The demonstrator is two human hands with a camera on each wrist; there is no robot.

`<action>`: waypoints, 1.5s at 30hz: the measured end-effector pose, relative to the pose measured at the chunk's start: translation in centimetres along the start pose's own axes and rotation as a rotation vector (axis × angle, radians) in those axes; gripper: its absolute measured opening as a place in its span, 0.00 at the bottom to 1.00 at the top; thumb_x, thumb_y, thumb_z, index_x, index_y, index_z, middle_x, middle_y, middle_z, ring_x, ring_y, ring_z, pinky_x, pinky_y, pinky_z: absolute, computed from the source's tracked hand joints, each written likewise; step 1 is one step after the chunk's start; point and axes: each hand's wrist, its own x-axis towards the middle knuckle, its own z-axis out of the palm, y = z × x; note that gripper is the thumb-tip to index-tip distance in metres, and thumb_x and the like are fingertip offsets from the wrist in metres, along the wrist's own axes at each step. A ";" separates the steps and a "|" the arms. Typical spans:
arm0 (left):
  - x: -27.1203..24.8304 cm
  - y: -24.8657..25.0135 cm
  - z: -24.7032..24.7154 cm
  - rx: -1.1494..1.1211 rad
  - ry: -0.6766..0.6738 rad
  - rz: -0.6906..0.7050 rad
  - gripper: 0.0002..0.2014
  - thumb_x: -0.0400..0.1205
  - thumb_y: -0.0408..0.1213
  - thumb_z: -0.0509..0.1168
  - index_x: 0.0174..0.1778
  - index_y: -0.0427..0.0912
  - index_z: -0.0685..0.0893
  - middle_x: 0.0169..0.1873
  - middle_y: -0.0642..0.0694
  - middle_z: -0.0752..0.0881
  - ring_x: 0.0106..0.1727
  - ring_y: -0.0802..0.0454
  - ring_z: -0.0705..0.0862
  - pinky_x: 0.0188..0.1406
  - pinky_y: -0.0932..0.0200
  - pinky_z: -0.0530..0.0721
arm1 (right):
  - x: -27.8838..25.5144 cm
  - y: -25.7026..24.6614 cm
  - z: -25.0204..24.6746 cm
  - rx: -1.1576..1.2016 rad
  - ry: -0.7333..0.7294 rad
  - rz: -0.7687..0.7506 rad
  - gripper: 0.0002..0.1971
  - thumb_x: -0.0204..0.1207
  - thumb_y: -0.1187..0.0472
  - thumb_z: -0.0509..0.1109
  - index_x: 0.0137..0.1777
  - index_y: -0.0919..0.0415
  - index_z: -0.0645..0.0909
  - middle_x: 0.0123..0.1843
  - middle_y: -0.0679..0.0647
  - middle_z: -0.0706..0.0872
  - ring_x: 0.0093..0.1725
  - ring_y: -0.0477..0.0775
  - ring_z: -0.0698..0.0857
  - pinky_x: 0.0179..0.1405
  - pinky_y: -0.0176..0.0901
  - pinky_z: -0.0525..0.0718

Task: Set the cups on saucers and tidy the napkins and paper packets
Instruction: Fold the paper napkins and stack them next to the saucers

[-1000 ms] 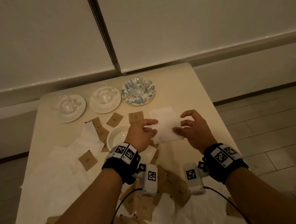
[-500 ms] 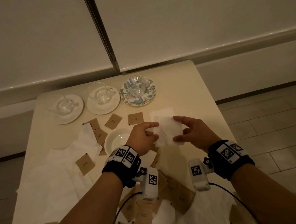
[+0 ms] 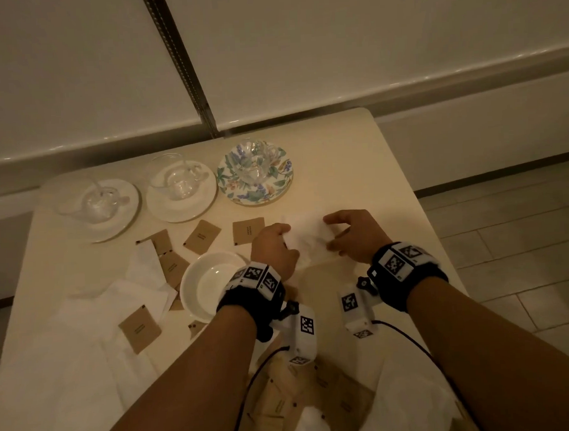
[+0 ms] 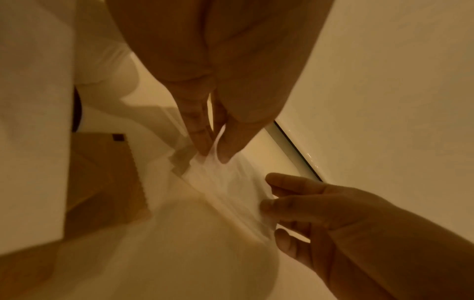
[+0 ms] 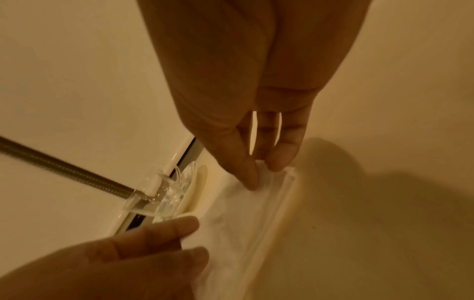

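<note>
A small folded white napkin (image 3: 308, 237) lies low over the cream table (image 3: 340, 166), held between both hands. My left hand (image 3: 286, 238) pinches its left edge; in the left wrist view thumb and finger close on the napkin (image 4: 231, 182). My right hand (image 3: 331, 233) pinches the right edge, and in the right wrist view its thumb and fingers nip a corner of the napkin (image 5: 243, 223). Three glass cups stand on saucers at the back: on a white saucer (image 3: 125, 220), a second white saucer (image 3: 206, 199) and a floral saucer (image 3: 275, 189).
An empty white saucer (image 3: 194, 286) sits just left of my left wrist. Brown paper packets (image 3: 202, 236) lie scattered mid-table, with more near the front edge. Loose white napkins (image 3: 85, 341) cover the front left. The table's right edge is close to my right wrist.
Both hands have kept their hold on the napkin and lowered it toward the table. The right hand's fingers have curled in closer on its edge.
</note>
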 end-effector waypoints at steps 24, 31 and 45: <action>-0.2 0.8 0.7 0.464 0.008 0.075 0.21 0.76 0.26 0.66 0.67 0.38 0.77 0.73 0.40 0.64 0.70 0.38 0.68 0.68 0.50 0.74 | -0.3 0.6 1.2 -0.910 -0.027 -0.348 0.28 0.76 0.46 0.68 0.76 0.49 0.72 0.76 0.51 0.69 0.72 0.58 0.69 0.70 0.54 0.68; -0.4 1.2 0.9 0.733 0.033 0.165 0.19 0.78 0.36 0.66 0.67 0.45 0.79 0.78 0.47 0.64 0.76 0.41 0.63 0.73 0.42 0.61 | -0.3 -0.1 3.1 -0.973 -0.100 -0.480 0.34 0.82 0.46 0.62 0.85 0.51 0.56 0.87 0.50 0.54 0.85 0.53 0.53 0.82 0.56 0.53; -0.9 1.0 1.5 0.913 -0.107 0.152 0.29 0.84 0.34 0.56 0.84 0.43 0.59 0.86 0.51 0.43 0.86 0.40 0.39 0.79 0.31 0.44 | -0.4 2.3 2.9 -1.140 -0.143 -0.362 0.35 0.85 0.37 0.39 0.86 0.52 0.34 0.87 0.49 0.34 0.85 0.53 0.33 0.78 0.67 0.28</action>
